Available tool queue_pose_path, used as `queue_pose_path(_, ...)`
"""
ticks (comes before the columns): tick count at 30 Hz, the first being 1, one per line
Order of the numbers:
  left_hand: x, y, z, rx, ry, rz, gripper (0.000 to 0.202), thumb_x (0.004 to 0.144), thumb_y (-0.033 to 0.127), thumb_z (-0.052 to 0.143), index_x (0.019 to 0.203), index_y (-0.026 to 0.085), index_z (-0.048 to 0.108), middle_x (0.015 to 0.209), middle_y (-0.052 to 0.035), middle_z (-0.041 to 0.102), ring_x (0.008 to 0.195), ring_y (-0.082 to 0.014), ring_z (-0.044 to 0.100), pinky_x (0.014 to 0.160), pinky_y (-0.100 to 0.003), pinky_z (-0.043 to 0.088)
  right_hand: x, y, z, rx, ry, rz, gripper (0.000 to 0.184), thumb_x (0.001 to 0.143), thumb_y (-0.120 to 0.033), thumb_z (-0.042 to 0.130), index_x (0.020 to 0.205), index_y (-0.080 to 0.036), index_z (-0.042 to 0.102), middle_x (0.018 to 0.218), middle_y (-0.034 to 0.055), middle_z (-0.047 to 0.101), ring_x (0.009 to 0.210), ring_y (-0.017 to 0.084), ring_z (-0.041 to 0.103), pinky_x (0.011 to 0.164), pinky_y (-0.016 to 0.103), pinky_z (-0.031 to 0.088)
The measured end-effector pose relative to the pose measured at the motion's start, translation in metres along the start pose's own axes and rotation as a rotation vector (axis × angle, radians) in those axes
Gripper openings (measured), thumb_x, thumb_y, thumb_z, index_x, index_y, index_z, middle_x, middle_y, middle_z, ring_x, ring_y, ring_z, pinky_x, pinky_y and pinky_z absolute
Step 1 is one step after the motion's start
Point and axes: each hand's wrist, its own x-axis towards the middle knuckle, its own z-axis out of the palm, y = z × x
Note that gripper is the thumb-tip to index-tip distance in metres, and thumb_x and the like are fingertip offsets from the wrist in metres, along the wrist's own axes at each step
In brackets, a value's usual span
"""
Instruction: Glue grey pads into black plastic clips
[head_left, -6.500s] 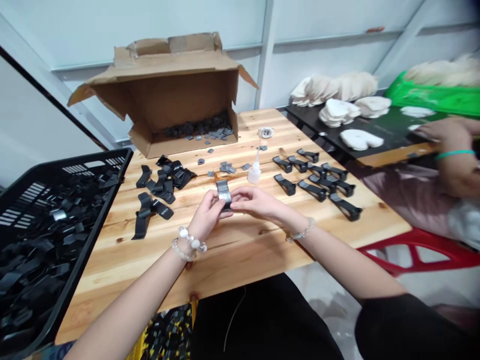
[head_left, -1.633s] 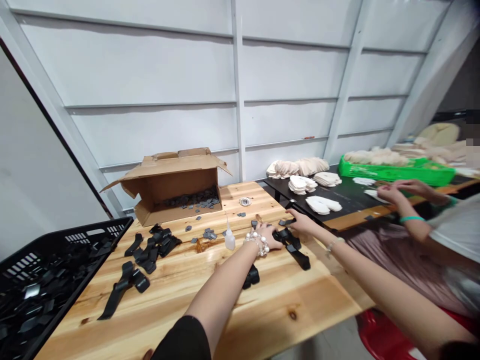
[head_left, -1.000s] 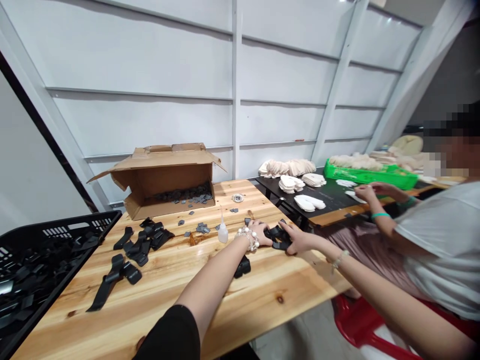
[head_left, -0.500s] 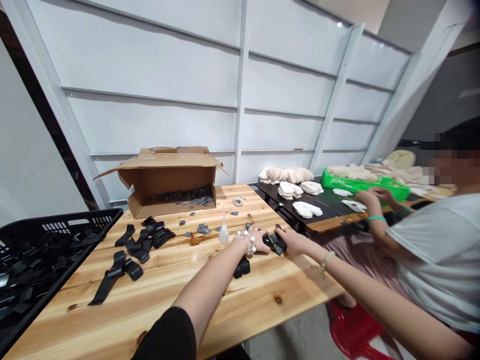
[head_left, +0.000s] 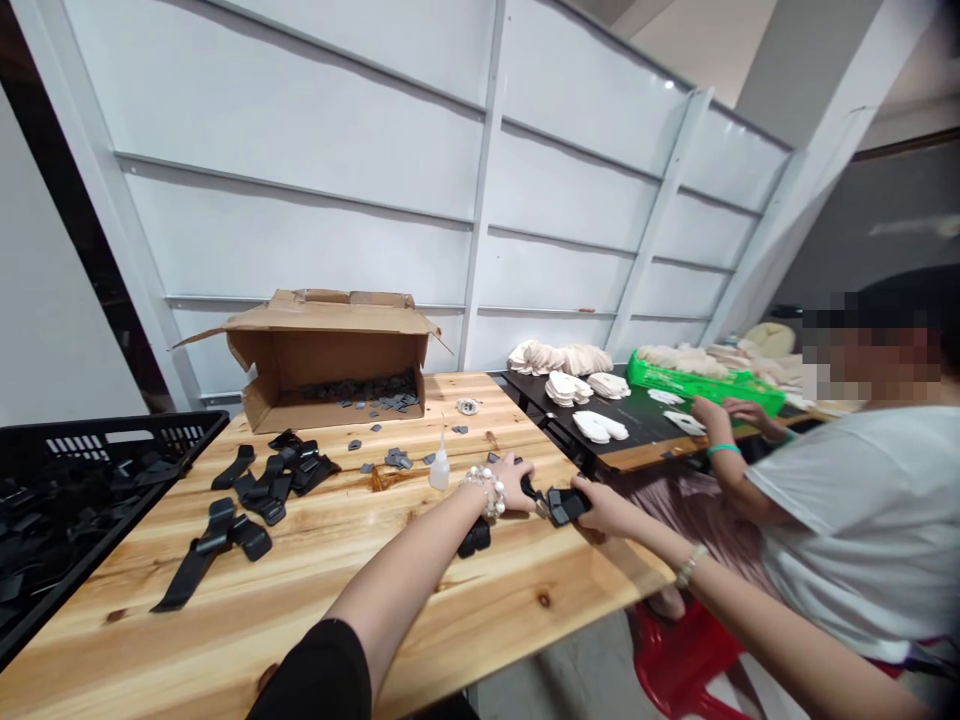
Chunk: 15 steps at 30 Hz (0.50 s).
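My right hand (head_left: 606, 508) is closed on the end of a black strap piece (head_left: 568, 506) with a grey square patch, low over the wooden table's right side. Just left of it, the bent fingers of my left hand (head_left: 514, 486) close on another dark strip (head_left: 531, 490), partly hidden by the fingers. Beside my left wrist lies a small group of black pieces (head_left: 474, 538). A small clear squeeze bottle (head_left: 439, 468) with a thin nozzle stands upright left of that hand. Small grey squares (head_left: 398, 459) are scattered beyond it.
An open cardboard box (head_left: 334, 405) on its side holds many grey squares. Black straps (head_left: 277, 485) lie in a loose pile near a black plastic crate (head_left: 112, 515). At right, a person (head_left: 847, 480) works at a black table with white pieces (head_left: 600, 427) and a green basket (head_left: 705, 385).
My right hand has moved right and slightly nearer with the black strap piece, widening the gap to my left hand. The whole view has shifted a little.
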Motion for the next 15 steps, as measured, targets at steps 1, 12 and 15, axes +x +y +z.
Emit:
queue_pose_path(1, 0.001, 0.001, 0.001, -0.026, 0.016, -0.005, 0.035, 0.092, 0.035, 0.056, 0.121, 0.017, 0.055, 0.123, -0.0092, 0.056, 0.103, -0.0219, 0.059, 0.087, -0.042, 0.053, -0.002, 0.001, 0.001, 0.030, 0.022, 0.015, 0.028, 0.091, -0.031, 0.057, 0.112, -0.013, 0.056, 0.098, 0.0047, 0.061, 0.082, 0.013, 0.060, 0.073, 0.030, 0.054)
queue_pose_path(12, 0.011, 0.005, 0.006, -0.436, 0.109, -0.033, 0.035, 0.091, 0.034, 0.057, 0.121, 0.016, 0.054, 0.123, -0.0099, 0.056, 0.104, -0.0219, 0.059, 0.087, -0.043, 0.053, -0.021, -0.006, 0.008, 0.602, 0.150, 0.074, 0.051, 0.065, -0.014, 0.056, 0.116, -0.017, 0.049, 0.083, 0.0038, 0.064, 0.068, 0.016, 0.060, 0.062, 0.026, 0.048)
queue_pose_path(15, 0.006, 0.006, 0.004, -0.595, 0.154, -0.034, 0.034, 0.091, 0.034, 0.057, 0.120, 0.016, 0.055, 0.123, -0.0095, 0.056, 0.106, -0.0225, 0.059, 0.089, -0.043, 0.052, -0.025, -0.016, 0.012, 0.809, 0.146, 0.070, 0.046, 0.063, -0.018, 0.056, 0.108, -0.017, 0.048, 0.075, 0.0000, 0.060, 0.059, 0.013, 0.056, 0.059, 0.026, 0.048)
